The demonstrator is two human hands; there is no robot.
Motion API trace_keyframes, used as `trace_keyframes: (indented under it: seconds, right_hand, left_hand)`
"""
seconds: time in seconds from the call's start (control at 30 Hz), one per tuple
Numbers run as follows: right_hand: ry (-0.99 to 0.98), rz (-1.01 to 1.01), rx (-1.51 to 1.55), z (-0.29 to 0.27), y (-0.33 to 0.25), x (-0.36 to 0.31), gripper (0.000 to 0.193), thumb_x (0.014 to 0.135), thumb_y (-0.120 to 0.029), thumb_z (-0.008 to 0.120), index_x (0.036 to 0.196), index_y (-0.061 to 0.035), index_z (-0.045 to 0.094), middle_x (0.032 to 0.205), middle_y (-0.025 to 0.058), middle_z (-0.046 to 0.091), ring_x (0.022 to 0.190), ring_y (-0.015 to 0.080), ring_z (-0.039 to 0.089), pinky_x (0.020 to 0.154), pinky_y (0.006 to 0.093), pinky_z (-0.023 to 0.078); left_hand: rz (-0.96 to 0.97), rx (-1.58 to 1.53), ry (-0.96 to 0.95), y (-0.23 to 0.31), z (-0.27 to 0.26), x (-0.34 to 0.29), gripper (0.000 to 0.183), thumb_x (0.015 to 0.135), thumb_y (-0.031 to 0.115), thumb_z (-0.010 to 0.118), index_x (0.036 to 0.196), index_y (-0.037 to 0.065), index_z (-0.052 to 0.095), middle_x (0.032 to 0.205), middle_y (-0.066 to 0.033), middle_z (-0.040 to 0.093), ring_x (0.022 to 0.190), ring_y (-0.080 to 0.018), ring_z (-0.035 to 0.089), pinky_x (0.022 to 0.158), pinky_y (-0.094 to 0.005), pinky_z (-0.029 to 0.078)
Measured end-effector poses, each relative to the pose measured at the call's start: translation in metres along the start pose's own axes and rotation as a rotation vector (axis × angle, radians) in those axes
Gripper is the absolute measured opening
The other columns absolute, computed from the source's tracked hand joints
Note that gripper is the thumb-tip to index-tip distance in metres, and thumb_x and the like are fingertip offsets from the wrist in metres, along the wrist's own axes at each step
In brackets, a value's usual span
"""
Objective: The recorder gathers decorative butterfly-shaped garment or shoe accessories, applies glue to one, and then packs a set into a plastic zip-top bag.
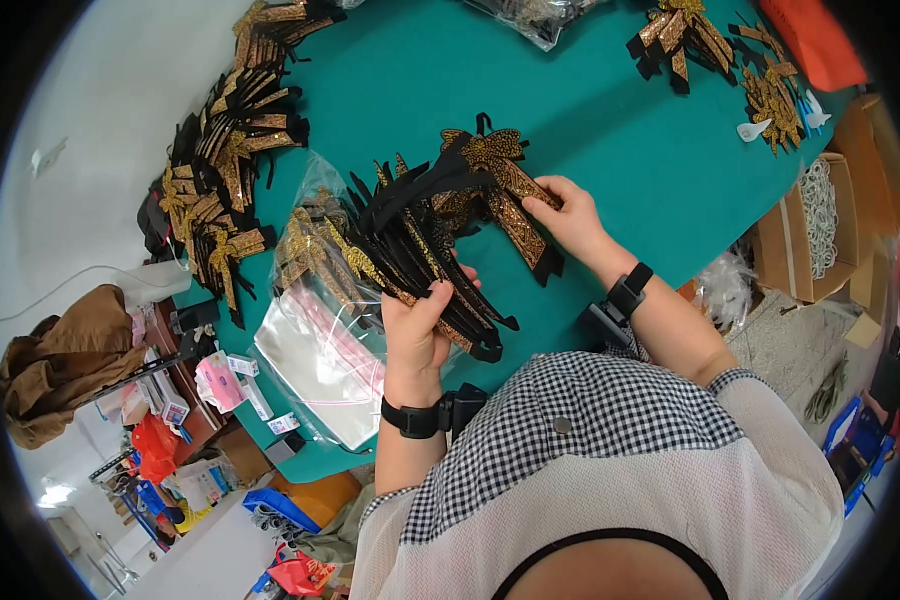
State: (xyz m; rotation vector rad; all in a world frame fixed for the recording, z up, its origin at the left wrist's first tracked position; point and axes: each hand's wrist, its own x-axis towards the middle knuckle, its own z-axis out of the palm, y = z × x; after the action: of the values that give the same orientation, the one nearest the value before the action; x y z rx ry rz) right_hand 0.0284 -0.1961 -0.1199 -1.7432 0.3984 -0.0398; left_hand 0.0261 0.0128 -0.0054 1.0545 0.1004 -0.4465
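**Both hands loaded: bundle in left, bow tail in right**

Clock centred on my view. My left hand (420,318), just off centre toward 7, is wrapped around a bundle of long black-and-gold glitter ribbon strips (417,262), thumb on top. My right hand (566,213), between 1 and 2, pinches one tail of a black-and-gold glitter fabric bow (492,148). That bow sits past my hands, 12 to 1, over the green-covered table (610,150). Bow and bundle overlap; can't tell if they're joined.

Doing it well, my read: light pinch on the tail, since glitter could shed; firm left grip so the strips don't fan out; ease the bow clear of the bundle, no yanking; tails flat, untwisted.

Further out: clear plastic bag of black-and-gold pieces (315,235) at 10, clear-wrapped white-and-pink flat pack (320,365) at 8. Beyond that, small white printed cartons (255,398), also around 8: coloured print, too small to read. No legible brand on ribbon or bow. Farther, black-and-gold bow pile (235,150) at 10.
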Motion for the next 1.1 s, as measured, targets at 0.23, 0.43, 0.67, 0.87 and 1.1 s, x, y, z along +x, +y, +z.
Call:
trace_keyframes:
  seconds: [0.23, 0.43, 0.67, 0.87, 1.1]
  right_hand:
    - [-0.089, 0.172, 0.490, 0.007, -0.027, -0.024, 0.024, 0.083, -0.015, 0.062, 0.100, 0.0019, 0.058, 0.084, 0.0012, 0.061, 0.075, 0.0068, 0.054, 0.066, 0.0222, 0.045]
    - [0.025, 0.122, -0.223, 0.026, -0.016, -0.032, 0.039, 0.074, -0.026, 0.067, 0.102, -0.0013, 0.057, 0.089, 0.0118, 0.058, 0.077, 0.0240, 0.058, 0.068, 0.0330, 0.047]
    - [0.055, -0.126, -0.703, 0.034, -0.014, -0.028, 0.043, 0.069, -0.021, 0.069, 0.101, 0.0014, 0.051, 0.096, 0.0168, 0.050, 0.094, 0.0312, 0.049, 0.078, 0.0385, 0.042]
    - [-0.016, -0.170, -0.143, 0.039, -0.026, -0.038, 0.042, 0.071, -0.016, 0.069, 0.101, 0.0004, 0.045, 0.095, 0.0183, 0.055, 0.085, 0.0336, 0.056, 0.071, 0.0379, 0.047]
    - [-0.179, -0.556, 0.084, 0.036, -0.050, -0.059, 0.048, 0.081, -0.019, 0.062, 0.117, 0.0013, 0.038, 0.096, 0.0203, 0.058, 0.079, 0.0351, 0.060, 0.067, 0.0366, 0.050]
  left_hand:
    - [0.086, -0.056, -0.032, 0.004, 0.001, -0.002, 0.044, 0.077, 0.011, 0.064, 0.114, -0.005, 0.044, 0.103, -0.0138, 0.054, 0.086, -0.0260, 0.061, 0.071, -0.0383, 0.056]
    - [0.017, -0.028, -0.021, 0.002, 0.006, 0.002, 0.041, 0.079, 0.009, 0.062, 0.114, -0.004, 0.045, 0.103, -0.0134, 0.054, 0.087, -0.0260, 0.061, 0.073, -0.0398, 0.055]
    - [-0.021, -0.023, -0.016, -0.005, 0.003, 0.007, 0.038, 0.080, 0.008, 0.061, 0.112, -0.004, 0.047, 0.103, -0.0134, 0.055, 0.088, -0.0258, 0.061, 0.073, -0.0397, 0.054]
    - [-0.015, -0.111, 0.034, -0.015, 0.000, 0.012, 0.035, 0.080, 0.007, 0.060, 0.112, -0.003, 0.048, 0.103, -0.0119, 0.055, 0.094, -0.0261, 0.058, 0.081, -0.0411, 0.051]
    - [-0.019, -0.160, 0.029, 0.001, -0.009, -0.001, 0.043, 0.081, 0.013, 0.059, 0.118, -0.002, 0.044, 0.109, -0.0134, 0.055, 0.099, -0.0265, 0.056, 0.091, -0.0423, 0.045]
